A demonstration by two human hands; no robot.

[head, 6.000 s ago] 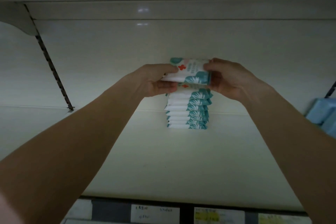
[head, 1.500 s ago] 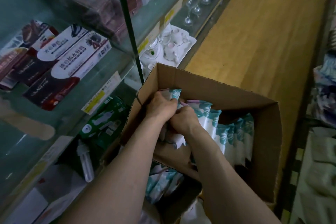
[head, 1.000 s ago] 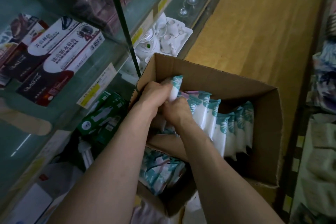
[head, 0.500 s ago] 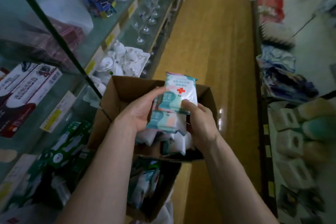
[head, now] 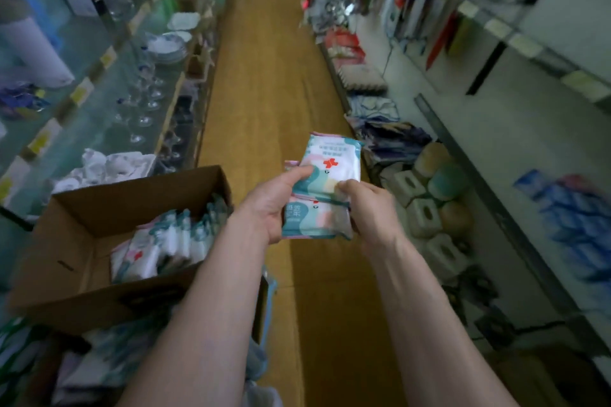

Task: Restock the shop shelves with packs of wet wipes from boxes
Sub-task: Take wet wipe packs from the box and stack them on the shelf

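Both hands hold a small bunch of wet wipe packs (head: 325, 172), white and teal with a red cross, over the aisle floor. My left hand (head: 274, 205) grips them from the left with its thumb on top. My right hand (head: 370, 208) pinches them from the right. An open cardboard box (head: 82, 208) stands at the lower left, and a row of further wipe packs (head: 172, 241) stands on edge inside it.
Glass shelves (head: 109, 53) with glasses, plates and a white tea set run along the left. White metal shelving (head: 496, 142) on the right carries tissue boxes, cloths and blue packs. A wooden aisle floor (head: 267, 76) runs ahead between them. More wipe packs lie under the box.
I pulled the packs out of the box and lifted them. They are now right of the box, over the aisle, and my view has swung up and to the right.
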